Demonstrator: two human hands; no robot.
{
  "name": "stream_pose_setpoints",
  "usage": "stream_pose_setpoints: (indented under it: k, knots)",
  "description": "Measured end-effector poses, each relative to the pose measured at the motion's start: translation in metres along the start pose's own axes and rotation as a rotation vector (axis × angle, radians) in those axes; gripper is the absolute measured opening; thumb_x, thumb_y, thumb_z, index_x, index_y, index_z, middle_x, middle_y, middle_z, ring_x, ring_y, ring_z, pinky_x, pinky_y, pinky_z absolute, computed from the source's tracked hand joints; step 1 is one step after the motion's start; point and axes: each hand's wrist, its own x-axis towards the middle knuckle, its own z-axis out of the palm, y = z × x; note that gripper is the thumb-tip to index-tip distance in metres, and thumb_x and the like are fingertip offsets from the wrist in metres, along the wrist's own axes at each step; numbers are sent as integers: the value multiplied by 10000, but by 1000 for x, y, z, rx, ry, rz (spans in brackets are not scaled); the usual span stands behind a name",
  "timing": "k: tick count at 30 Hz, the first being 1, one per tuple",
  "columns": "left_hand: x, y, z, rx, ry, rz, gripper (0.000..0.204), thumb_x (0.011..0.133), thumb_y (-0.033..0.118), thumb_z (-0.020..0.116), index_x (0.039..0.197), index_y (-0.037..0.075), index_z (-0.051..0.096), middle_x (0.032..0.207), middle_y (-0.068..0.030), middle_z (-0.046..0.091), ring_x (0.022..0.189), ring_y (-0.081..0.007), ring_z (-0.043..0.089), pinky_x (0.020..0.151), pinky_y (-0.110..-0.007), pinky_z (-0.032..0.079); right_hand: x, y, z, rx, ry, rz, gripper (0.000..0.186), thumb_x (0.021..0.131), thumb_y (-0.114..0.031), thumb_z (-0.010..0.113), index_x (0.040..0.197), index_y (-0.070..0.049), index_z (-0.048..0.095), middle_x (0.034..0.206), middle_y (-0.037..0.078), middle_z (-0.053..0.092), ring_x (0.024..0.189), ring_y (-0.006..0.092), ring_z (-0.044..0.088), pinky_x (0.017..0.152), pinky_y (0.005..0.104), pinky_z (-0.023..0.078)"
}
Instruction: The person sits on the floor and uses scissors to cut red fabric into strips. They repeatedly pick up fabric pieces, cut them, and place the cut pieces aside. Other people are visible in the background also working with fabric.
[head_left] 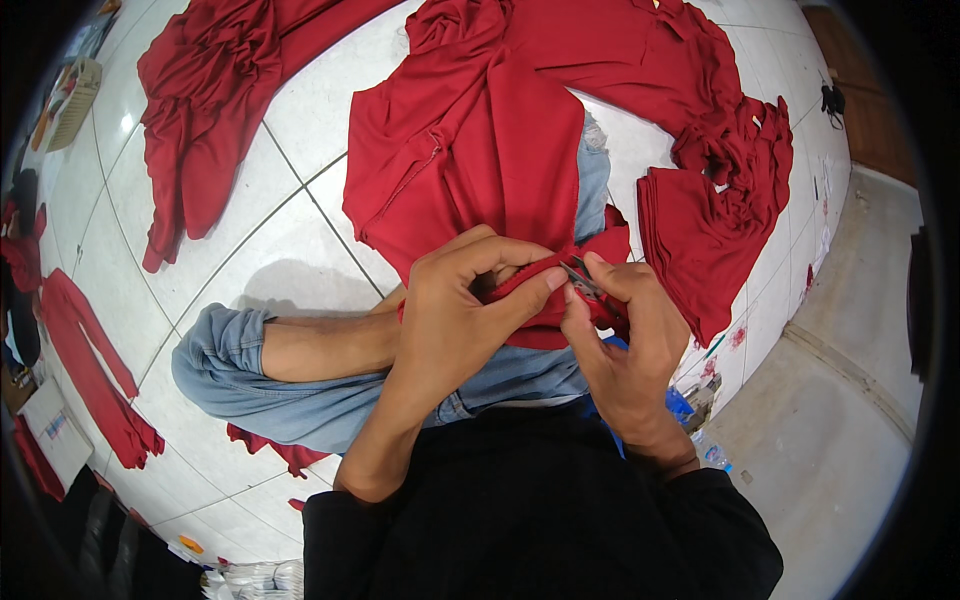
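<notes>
My left hand (460,310) pinches a folded edge of red fabric (515,150) between thumb and fingers over my lap. Just beside it, my right hand (630,340) grips small dark metal thread snips (582,278), whose tip meets that edge near my left thumb. The rest of the red cloth spreads forward over my leg in blue jeans (230,370) and onto the tiles, with a seam line across it. Part of the snips is hidden by my right fingers.
More red garments lie on the white tiled floor (300,220) at upper left (210,120), right (710,250) and far left (90,360). A beige basket (72,105) stands upper left, papers (50,435) lie lower left, a plastic bottle (712,450) is by my right arm, and grey flooring (840,400) borders the right.
</notes>
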Motion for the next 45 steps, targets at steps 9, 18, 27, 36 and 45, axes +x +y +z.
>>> stream_pose_setpoints:
  k: [9, 18, 27, 36, 45]
  knots:
    - [-1, 2, -1, 2, 2, 17, 190, 877, 4, 829, 1063, -7, 795, 823, 36, 549, 735, -32, 479, 638, -221, 368, 2, 0, 1, 14, 4, -14, 356, 763, 82, 819, 1095, 48, 696, 888, 152, 699, 733, 282, 698, 636, 343, 552]
    - [0, 4, -1, -8, 7, 18, 184, 880, 19, 831, 1061, 3, 800, 815, 41, 546, 726, -31, 474, 629, -221, 362, 4, 0, 3, 43, 12, 3, 369, 770, 107, 818, 1104, 45, 672, 893, 111, 676, 682, 150, 630, 549, 263, 493]
    - [1, 14, 8, 185, 88, 263, 200, 846, 53, 854, 1034, 14, 799, 812, -14, 588, 732, -76, 562, 624, -233, 416, -5, 4, 4, 156, 153, 148, 386, 800, 59, 819, 1158, 49, 675, 887, 122, 676, 678, 158, 659, 554, 253, 504]
    - [7, 16, 12, 317, 102, 415, 142, 852, 51, 829, 961, -8, 759, 878, -95, 668, 747, -190, 676, 640, -307, 517, -8, 11, 8, 102, 207, 123, 379, 811, 43, 825, 1161, 38, 679, 880, 115, 670, 675, 144, 645, 521, 246, 480]
    - [10, 13, 17, 357, 95, 426, 146, 841, 44, 838, 937, -15, 747, 841, -104, 670, 708, -221, 683, 624, -328, 524, -5, 11, -7, 19, 106, 74, 382, 809, 59, 810, 1164, 50, 670, 904, 131, 668, 712, 172, 677, 544, 257, 503]
